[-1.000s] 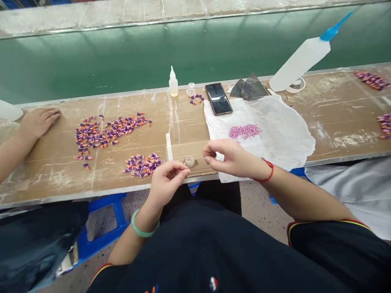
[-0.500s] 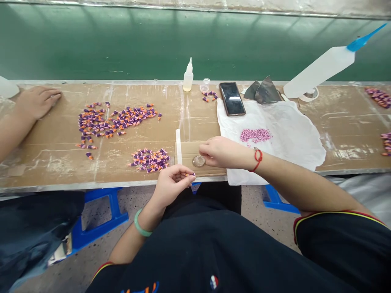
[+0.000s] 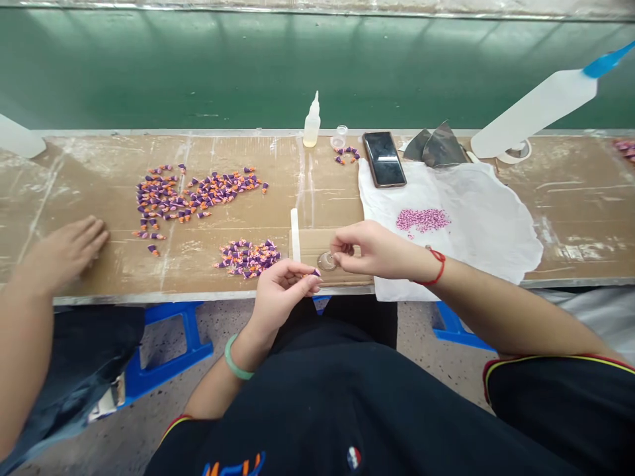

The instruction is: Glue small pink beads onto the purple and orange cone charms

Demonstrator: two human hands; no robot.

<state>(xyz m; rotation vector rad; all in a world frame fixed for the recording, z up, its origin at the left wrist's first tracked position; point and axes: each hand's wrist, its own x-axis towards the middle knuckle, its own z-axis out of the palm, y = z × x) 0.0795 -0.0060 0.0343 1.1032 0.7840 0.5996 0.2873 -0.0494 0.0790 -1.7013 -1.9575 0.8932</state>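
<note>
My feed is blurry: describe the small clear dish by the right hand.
The small round dish looks like clear glass or plastic, with a pale rim; any contents are too small to tell. It sits on a cardboard piece at the table's near edge, beside the right hand's fingertips; contact is unclear.

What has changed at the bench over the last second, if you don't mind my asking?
The co-worker's hand slid toward the front edge of the bench. The person's right hand came down close over the small clear dish. The left hand keeps pinching a small purple-and-orange piece. The piles of purple-and-orange pieces and the phone stayed put.
</note>
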